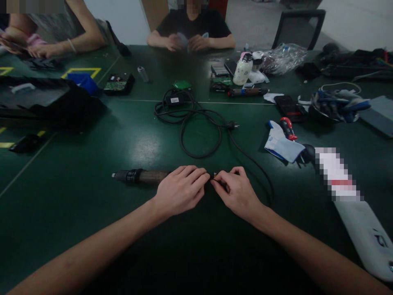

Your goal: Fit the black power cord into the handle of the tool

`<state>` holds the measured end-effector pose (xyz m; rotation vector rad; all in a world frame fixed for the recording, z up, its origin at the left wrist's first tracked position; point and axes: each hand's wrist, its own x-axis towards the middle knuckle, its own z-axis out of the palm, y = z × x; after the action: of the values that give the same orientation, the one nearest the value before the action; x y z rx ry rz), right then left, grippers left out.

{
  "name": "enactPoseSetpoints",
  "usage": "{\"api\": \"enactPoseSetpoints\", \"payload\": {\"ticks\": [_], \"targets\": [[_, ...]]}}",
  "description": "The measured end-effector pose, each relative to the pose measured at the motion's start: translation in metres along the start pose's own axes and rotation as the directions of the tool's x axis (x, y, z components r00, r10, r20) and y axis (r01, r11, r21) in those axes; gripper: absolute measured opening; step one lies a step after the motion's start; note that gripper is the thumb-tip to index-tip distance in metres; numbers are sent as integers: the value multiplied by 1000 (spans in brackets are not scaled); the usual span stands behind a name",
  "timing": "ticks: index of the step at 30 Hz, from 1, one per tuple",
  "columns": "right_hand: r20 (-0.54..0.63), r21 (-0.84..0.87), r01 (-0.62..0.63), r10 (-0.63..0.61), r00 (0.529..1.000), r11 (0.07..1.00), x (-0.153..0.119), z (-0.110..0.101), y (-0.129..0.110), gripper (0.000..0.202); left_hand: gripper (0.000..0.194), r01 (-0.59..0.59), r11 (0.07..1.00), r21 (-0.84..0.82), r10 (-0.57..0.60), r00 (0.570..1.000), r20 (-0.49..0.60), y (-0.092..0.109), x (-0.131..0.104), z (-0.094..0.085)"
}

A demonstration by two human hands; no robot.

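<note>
A dark, stick-shaped electric screwdriver (152,177) lies across the green table, its metal tip pointing left. My left hand (182,189) is closed over its right-hand part, and the fingers hide the grip from above. At the tool's right end, my right hand (235,186) pinches a small dark piece with a bit of metal, possibly a cable connector. The fingertips of both hands almost meet there. A black power cord (201,155) lies coiled beyond my hands, with a plug (232,125) on top. One strand curves down behind my right hand; its end is hidden.
A white glove (282,143), a red-and-black screwdriver (288,128) and a long white device (364,229) lie at right. Farther back are a bottle (243,69), circuit boards (181,85) and a second stick-shaped tool (248,92). A black housing (46,102) stands left. Two people sit opposite.
</note>
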<state>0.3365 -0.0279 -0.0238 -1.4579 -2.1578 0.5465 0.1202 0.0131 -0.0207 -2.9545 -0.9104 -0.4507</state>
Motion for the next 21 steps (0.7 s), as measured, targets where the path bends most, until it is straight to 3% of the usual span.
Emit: {"api": "enactPoseSetpoints", "payload": {"ticks": [6, 21], "targets": [[1, 2, -8, 8, 1000, 1000, -1, -1, -1, 15, 20, 0, 1000, 6, 0, 999, -37, -2, 0, 1], [5, -3, -4, 4, 1000, 1000, -1, -1, -1, 15, 24, -8, 1000, 7, 8, 1000, -18, -2, -1, 1]]}}
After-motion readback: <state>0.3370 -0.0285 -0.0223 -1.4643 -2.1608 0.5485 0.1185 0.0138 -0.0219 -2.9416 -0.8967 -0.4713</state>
